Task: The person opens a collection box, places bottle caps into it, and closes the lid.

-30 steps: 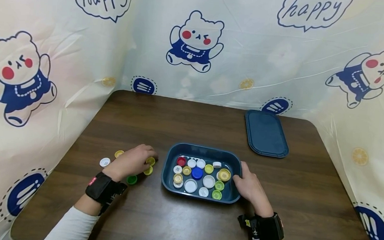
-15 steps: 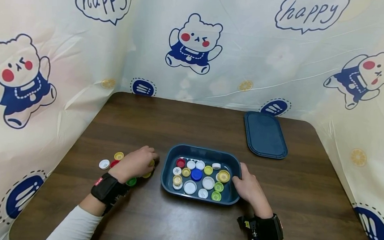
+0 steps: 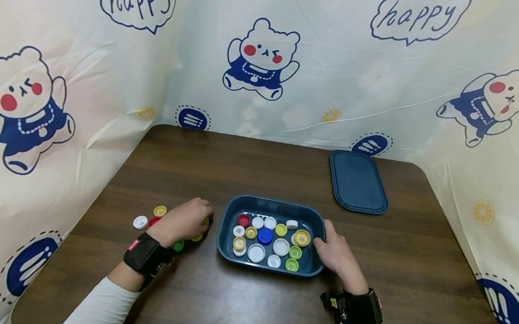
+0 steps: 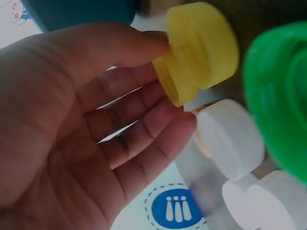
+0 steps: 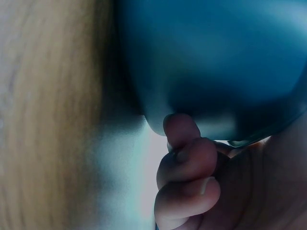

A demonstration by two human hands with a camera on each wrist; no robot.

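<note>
1. We see the left hand (image 3: 183, 222) low on the left part of the table (image 3: 252, 303). Its thumb and fingertips pinch a yellow cap (image 4: 206, 45), and its other fingers bend just a little.
2. A small yellow piece (image 4: 175, 84) is right by that cap. We cannot tell if the two are joined.
3. Toward the table's left edge we see loose caps: a white cap (image 3: 140, 222), a far yellow cap (image 3: 160, 210), a red cap (image 3: 153, 221) partly hidden by the hand, and a green cap (image 3: 178, 246) by the wrist.
4. The right hand (image 3: 336, 249) holds the tray (image 3: 272, 200) by its right edge. The thumb is over the rim and the fingers curl against the outside.
5. The tray sits near the middle of the table with lots of caps in it. We see a red one (image 3: 243, 220) by its far left corner, a blue one (image 3: 265, 236) near its middle, and two green ones (image 3: 295, 252) by its near right corner. White ones (image 3: 256, 253) are spread about.
6. The blue lid (image 3: 359, 182) lies flat near the table's far right corner, apart from the tray.
7. Behind the table we see a pale sheet (image 3: 357, 64) with bears (image 3: 259, 74).
</note>
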